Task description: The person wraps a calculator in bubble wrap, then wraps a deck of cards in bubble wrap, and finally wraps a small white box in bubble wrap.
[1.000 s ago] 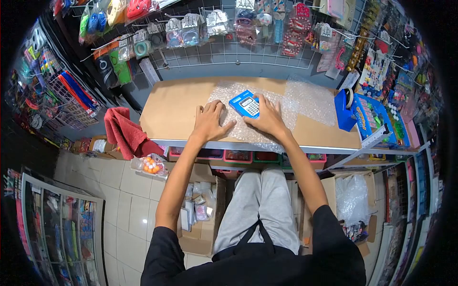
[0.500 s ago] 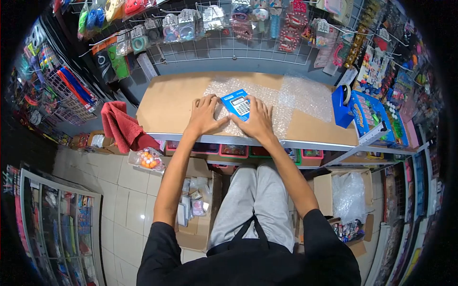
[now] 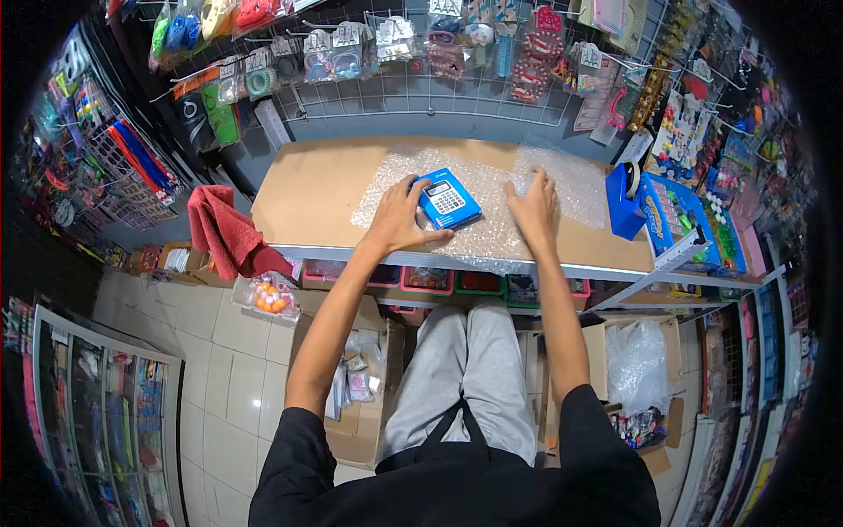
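Observation:
A blue calculator box [image 3: 450, 200] with a calculator pictured on it lies at an angle on a sheet of bubble wrap [image 3: 378, 193]. My left hand [image 3: 397, 218] grips its left side, fingers at the upper left corner and thumb along the lower edge. To the right of the box, my right hand [image 3: 536, 213] is open with fingers apart and nothing in it. It rests over the bubble wrap, near a second clear piece of bubble wrap [image 3: 580, 189].
On the right of the brown table [image 3: 307, 189] stands a blue tape dispenser [image 3: 625, 202] beside blue toy packs [image 3: 672, 215]. A red cloth [image 3: 224, 233] hangs at the left edge. Hanging goods line the wire rack [image 3: 413, 105]. Cardboard boxes [image 3: 373, 435] flank my legs below.
My right hand has let go of the box and moved right onto the bubble wrap. The box has turned and shifted slightly right, with my left hand still at its left side.

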`<state>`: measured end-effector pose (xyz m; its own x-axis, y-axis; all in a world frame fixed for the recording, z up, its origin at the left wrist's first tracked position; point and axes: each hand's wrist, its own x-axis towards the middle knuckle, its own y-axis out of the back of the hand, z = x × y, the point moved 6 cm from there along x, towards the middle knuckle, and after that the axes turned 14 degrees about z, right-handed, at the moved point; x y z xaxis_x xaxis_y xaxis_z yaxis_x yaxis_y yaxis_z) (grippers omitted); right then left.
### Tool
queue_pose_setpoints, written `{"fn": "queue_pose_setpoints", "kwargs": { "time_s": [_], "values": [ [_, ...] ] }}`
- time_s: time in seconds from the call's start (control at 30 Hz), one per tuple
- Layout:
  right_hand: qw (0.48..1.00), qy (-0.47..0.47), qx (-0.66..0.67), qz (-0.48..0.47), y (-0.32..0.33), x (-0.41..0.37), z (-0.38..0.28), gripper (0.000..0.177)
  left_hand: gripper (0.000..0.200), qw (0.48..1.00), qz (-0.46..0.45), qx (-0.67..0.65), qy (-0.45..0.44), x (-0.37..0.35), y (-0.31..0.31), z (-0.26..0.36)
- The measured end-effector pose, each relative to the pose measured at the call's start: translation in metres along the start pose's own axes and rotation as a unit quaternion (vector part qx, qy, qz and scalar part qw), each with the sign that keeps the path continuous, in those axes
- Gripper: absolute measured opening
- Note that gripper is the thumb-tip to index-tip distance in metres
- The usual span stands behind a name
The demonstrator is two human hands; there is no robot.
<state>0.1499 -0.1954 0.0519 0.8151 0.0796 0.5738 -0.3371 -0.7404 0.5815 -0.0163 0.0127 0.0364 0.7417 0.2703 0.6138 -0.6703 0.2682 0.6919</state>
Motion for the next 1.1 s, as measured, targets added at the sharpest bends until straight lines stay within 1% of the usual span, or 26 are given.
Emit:
{"fn": "queue_pose_setpoints", "kwargs": {
  "time_s": [0.07,0.17,0.27,0.37,0.47,0.57,0.6,0.7,0.77,0.8,0.9,0.93,1.07,1.1],
  "values": [
    [0.997,-0.02,-0.054,-0.048,0.0,0.011,0.019,0.074,0.109,0.999,-0.01,-0.027,0.013,0.002,0.0,-0.001],
    [0.986,-0.053,-0.098,-0.122,-0.002,0.026,0.026,0.075,0.103,1.0,-0.011,-0.014,-0.006,0.0,0.001,0.001],
    [0.98,-0.11,-0.029,-0.164,-0.013,0.033,0.039,0.067,0.098,1.0,-0.012,-0.016,0.003,-0.001,0.002,0.0],
    [0.986,-0.108,0.058,-0.113,-0.02,0.041,0.038,0.05,0.098,1.0,-0.006,-0.007,0.0,-0.002,0.003,0.001],
    [0.972,-0.089,0.171,-0.132,-0.015,0.043,0.013,0.038,0.097,1.0,0.002,-0.004,0.0,-0.003,0.002,0.001],
    [0.944,-0.03,0.312,-0.105,-0.01,0.031,-0.025,0.03,0.102,1.0,0.001,-0.007,-0.012,-0.001,0.002,0.002],
    [0.93,-0.002,0.352,-0.11,0.0,0.021,-0.048,0.028,0.104,1.0,0.001,-0.01,-0.007,-0.001,0.002,0.002],
    [0.928,0.052,0.341,-0.141,0.006,-0.02,-0.099,0.023,0.111,1.0,0.008,-0.015,0.004,-0.002,0.003,0.0],
    [0.947,0.136,0.251,-0.149,0.007,-0.044,-0.114,0.024,0.114,1.0,0.02,-0.014,0.003,-0.002,0.004,-0.001],
    [0.958,0.129,0.2,-0.159,0.005,-0.055,-0.117,0.019,0.112,0.999,0.02,-0.026,0.011,-0.002,0.004,-0.002],
    [0.955,0.237,0.139,-0.11,-0.006,-0.081,-0.122,0.016,0.107,0.998,0.022,-0.048,0.026,0.0,0.004,-0.006],
    [0.953,0.253,0.144,-0.089,-0.008,-0.088,-0.122,0.015,0.105,0.998,0.025,-0.048,0.024,0.0,0.004,-0.006],
    [0.948,0.258,0.166,-0.084,-0.003,-0.099,-0.119,0.017,0.102,0.997,0.037,-0.056,0.023,-0.001,-0.006,-0.017],
    [0.946,0.263,0.175,-0.077,0.001,-0.101,-0.12,0.018,0.102,0.998,0.041,-0.051,0.01,-0.002,-0.007,-0.017]
  ]
}}
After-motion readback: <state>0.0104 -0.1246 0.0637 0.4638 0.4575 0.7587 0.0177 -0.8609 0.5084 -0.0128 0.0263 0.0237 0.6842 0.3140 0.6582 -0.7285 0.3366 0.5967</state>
